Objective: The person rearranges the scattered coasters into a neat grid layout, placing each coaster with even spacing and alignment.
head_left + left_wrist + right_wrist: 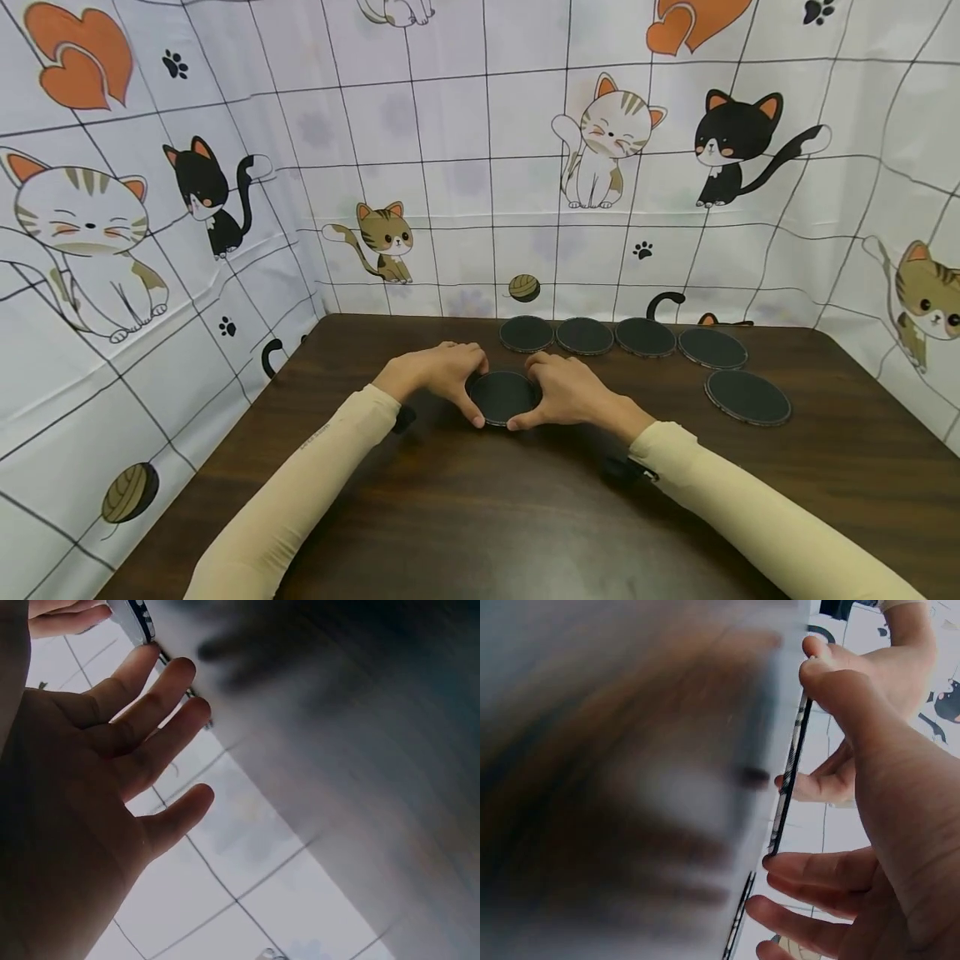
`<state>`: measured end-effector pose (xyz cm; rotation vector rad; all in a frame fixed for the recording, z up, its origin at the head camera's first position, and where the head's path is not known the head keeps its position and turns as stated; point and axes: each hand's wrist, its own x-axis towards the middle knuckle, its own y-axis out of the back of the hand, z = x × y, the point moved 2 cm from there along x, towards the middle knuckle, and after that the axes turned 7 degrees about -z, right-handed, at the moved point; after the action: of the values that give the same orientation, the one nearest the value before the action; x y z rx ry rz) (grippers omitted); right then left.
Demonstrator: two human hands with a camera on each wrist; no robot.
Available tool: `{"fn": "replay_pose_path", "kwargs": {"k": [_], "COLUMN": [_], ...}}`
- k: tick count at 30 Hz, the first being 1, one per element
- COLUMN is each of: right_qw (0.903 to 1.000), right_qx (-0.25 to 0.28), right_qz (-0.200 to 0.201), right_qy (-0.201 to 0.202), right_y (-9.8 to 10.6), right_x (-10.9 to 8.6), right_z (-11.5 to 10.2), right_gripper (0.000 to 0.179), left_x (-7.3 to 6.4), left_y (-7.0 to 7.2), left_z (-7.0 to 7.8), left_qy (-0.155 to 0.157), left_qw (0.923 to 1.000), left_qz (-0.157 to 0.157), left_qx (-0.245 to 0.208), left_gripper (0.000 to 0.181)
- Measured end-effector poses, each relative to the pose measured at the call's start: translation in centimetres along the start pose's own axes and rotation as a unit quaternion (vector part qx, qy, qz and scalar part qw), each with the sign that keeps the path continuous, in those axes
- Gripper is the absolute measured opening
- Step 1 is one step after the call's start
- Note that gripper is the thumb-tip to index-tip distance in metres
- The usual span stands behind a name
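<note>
A round, flat, dark disc (504, 397) with a thin, pale patterned rim lies between both hands near the middle of the table. My left hand (452, 372) holds its left side, thumb toward the front edge and fingers toward the back. From the other side my right hand (564, 392) grips it the same way. In the right wrist view the disc (790, 776) appears edge-on, spanning from thumb to index fingertip. The left wrist view shows the left hand (97, 765) with its other fingers spread; the disc (133, 619) is partly cut off there.
On the dark wooden table (480, 517), several similar discs form a curved row: a far-left one (527, 334), others rightward, and a nearest one (747, 397) at right. A cat-print cloth (450, 192) hangs behind the table and along its sides.
</note>
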<state>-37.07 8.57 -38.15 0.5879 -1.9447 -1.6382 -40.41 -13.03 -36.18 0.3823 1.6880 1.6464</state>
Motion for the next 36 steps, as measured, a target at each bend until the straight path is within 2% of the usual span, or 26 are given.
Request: {"fn": "replay_pose_path", "kwargs": {"k": [7,18,26,30,32,36], "right_qw": [0.9992,0.999,0.9988,0.9987,0.9981,0.9961], "right_qx": [-0.002,-0.012,-0.027,-0.012,0.0,0.036], "right_qz": [-0.033,-0.041,-0.04,-0.05,-0.059,-0.07], "right_qy": [-0.021,-0.011,-0.005,-0.009,-0.018,-0.04], "right_y": [0.0,-0.3,-0.5,-0.4,-0.3,-0.1], "right_x": [0.9,0.9,0.6,0.8,0.7,0.6], "right_z": [-0.8,-0.7,-0.9,-0.8,-0.6,0.3], "right_gripper": [0.089,0.079,0.077,0.083,0.088,0.091], "left_x": [-0.2,-0.1,0.1,0.0,-0.1,-0.3], "left_y": [-0.1,-0.1,-0.3,-0.2,-0.1,0.1], "left_z": [-1.1,-0.6,-0.3,-0.4,-0.5,-1.0], "left_qy": [0.002,-0.001,0.018,0.03,0.028,0.018], "left_qw": [0.9999,0.9999,0.9994,0.9989,0.9988,0.997], "left_qz": [-0.01,-0.017,-0.028,-0.037,-0.04,-0.037], "left_qx": [-0.008,-0.004,-0.004,0.002,-0.011,-0.065], "left_gripper": [0.088,0.082,0.083,0.086,0.087,0.089]}}
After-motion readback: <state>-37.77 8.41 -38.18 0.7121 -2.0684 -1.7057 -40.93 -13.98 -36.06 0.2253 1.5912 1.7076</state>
